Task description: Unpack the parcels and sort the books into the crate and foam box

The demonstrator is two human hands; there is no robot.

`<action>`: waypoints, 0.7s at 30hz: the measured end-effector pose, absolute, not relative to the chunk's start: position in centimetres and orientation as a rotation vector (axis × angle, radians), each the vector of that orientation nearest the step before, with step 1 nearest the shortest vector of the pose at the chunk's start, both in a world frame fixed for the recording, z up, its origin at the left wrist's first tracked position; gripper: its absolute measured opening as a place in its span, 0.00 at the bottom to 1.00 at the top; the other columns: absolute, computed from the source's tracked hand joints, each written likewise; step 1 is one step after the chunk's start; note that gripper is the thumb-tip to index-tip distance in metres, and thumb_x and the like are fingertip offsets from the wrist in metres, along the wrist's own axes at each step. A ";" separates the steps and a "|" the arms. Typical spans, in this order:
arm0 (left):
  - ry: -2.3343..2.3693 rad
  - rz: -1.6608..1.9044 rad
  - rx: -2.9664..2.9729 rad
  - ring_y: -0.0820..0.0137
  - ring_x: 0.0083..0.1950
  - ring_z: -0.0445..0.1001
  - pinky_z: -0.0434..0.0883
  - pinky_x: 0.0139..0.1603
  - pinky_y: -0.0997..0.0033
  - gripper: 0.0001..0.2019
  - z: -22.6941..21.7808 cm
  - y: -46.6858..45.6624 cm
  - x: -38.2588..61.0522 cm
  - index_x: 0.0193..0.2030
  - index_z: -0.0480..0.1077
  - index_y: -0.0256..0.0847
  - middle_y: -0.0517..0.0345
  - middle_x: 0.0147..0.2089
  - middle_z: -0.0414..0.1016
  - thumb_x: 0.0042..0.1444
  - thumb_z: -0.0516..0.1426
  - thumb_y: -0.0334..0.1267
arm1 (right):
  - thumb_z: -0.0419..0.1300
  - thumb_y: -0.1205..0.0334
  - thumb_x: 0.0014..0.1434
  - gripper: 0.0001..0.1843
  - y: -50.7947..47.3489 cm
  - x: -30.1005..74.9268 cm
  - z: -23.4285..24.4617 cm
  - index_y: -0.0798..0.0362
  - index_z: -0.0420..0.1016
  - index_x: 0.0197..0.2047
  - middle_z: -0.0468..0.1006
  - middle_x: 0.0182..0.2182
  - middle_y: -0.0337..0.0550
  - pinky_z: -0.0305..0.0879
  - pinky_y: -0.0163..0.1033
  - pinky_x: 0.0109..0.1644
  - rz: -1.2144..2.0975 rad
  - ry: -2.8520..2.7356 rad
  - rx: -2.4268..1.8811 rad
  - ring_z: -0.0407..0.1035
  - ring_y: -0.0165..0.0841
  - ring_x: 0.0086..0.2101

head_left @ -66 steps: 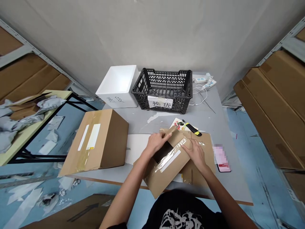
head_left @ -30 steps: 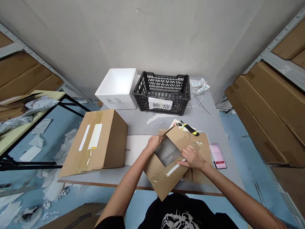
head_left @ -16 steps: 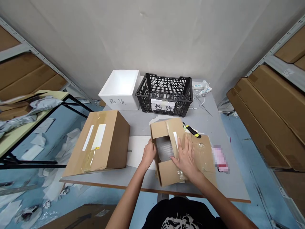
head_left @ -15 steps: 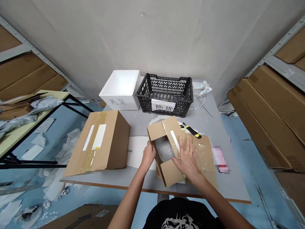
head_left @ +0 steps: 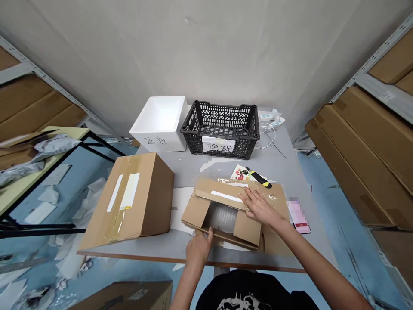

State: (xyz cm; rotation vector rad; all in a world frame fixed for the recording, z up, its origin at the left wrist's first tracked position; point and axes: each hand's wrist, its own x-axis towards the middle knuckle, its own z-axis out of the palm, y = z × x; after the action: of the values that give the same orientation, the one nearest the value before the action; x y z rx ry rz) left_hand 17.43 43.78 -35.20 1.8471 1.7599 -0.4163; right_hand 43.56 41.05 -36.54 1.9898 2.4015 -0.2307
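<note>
A small cardboard box (head_left: 193, 211) lies in front of me with its top open. Through the opening shows something wrapped in clear, ridged plastic (head_left: 222, 217); what is inside it I cannot make out. At the box's near left edge, my left hand (head_left: 198, 249) grips the cardboard, thumb on top and fingers curled. My right hand (head_left: 260, 209) rests fairly flat, fingers stretched out, on the far long flap (head_left: 222, 196), which carries a white label. Beneath and to the right of the box is a flat piece of cardboard (head_left: 277, 230).
A larger taped box (head_left: 158, 198) stands left on the grey table. Behind are a white foam box (head_left: 158, 135) and black crate (head_left: 219, 146). A utility knife (head_left: 260, 179) lies on a printed card (head_left: 240, 172); a phone (head_left: 300, 219) lies right. Boxed shelves flank the table.
The box has turned and come down flatter, its opening now running left to right. My left hand moved toward me to its near edge; my right hand stayed on the labelled flap.
</note>
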 end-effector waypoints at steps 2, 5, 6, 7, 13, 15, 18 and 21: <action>1.710 -0.486 2.063 0.52 0.41 0.76 0.68 0.40 0.60 0.23 -32.9 44.5 18.1 0.38 0.72 0.31 0.36 0.35 0.77 0.62 0.44 0.48 | 0.60 0.65 0.55 0.37 41.8 43.9 -36.2 0.53 0.53 0.66 0.53 0.65 0.62 0.50 0.57 0.63 -0.261 2.439 1.951 0.50 0.50 0.63; 1.428 -0.319 2.513 0.55 0.43 0.75 0.68 0.41 0.61 0.20 -30.4 47.3 20.7 0.45 0.71 0.34 0.40 0.38 0.76 0.63 0.46 0.46 | 0.61 0.65 0.54 0.38 42.9 44.2 -35.9 0.49 0.53 0.66 0.51 0.66 0.58 0.48 0.58 0.64 -0.368 2.476 1.916 0.47 0.49 0.64; 1.271 -0.244 2.673 0.55 0.47 0.74 0.68 0.43 0.61 0.19 -30.2 48.5 21.9 0.51 0.68 0.35 0.41 0.43 0.75 0.61 0.49 0.46 | 0.61 0.65 0.54 0.38 43.1 44.3 -35.8 0.48 0.53 0.66 0.51 0.66 0.57 0.47 0.57 0.64 -0.414 2.485 1.906 0.46 0.48 0.64; 1.120 -0.176 2.811 0.54 0.51 0.71 0.68 0.47 0.59 0.22 -30.3 49.8 23.0 0.56 0.65 0.37 0.41 0.49 0.73 0.58 0.54 0.46 | 0.60 0.65 0.54 0.38 43.3 44.3 -35.8 0.48 0.52 0.67 0.50 0.67 0.56 0.46 0.57 0.64 -0.461 2.493 1.901 0.44 0.47 0.65; 0.605 -0.178 3.020 0.54 0.65 0.59 0.59 0.61 0.53 0.32 -34.6 54.5 25.6 0.63 0.56 0.45 0.45 0.65 0.59 0.53 0.59 0.49 | 0.58 0.56 0.57 0.39 43.8 45.0 -35.9 0.53 0.48 0.68 0.48 0.67 0.54 0.40 0.53 0.67 -0.751 2.548 1.952 0.41 0.43 0.66; 0.595 -0.186 3.012 0.55 0.64 0.60 0.60 0.61 0.55 0.32 -35.4 54.7 25.2 0.64 0.55 0.44 0.44 0.65 0.59 0.55 0.58 0.47 | 0.54 0.50 0.60 0.35 44.3 46.4 -36.4 0.51 0.51 0.67 0.54 0.66 0.50 0.46 0.49 0.66 -0.845 2.571 2.056 0.47 0.40 0.64; 0.636 -0.172 3.008 0.55 0.64 0.60 0.59 0.62 0.55 0.32 -35.6 54.4 24.8 0.65 0.54 0.43 0.44 0.66 0.58 0.55 0.57 0.46 | 0.43 0.53 0.66 0.23 45.6 50.0 -38.4 0.48 0.60 0.61 0.67 0.59 0.44 0.57 0.40 0.59 -0.755 2.195 2.529 0.61 0.34 0.57; 0.671 -0.188 2.989 0.56 0.63 0.61 0.58 0.62 0.55 0.31 -35.2 54.2 24.9 0.65 0.54 0.44 0.46 0.66 0.60 0.56 0.56 0.48 | 0.44 0.62 0.66 0.20 47.2 53.9 -41.9 0.57 0.64 0.58 0.70 0.53 0.54 0.57 0.41 0.56 -0.537 1.646 2.811 0.62 0.39 0.54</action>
State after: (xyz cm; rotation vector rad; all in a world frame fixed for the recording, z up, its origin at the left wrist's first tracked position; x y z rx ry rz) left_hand 24.89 54.20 -35.20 2.9892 0.6707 -0.1885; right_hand 53.88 47.21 -41.90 2.8108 1.6457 -0.5372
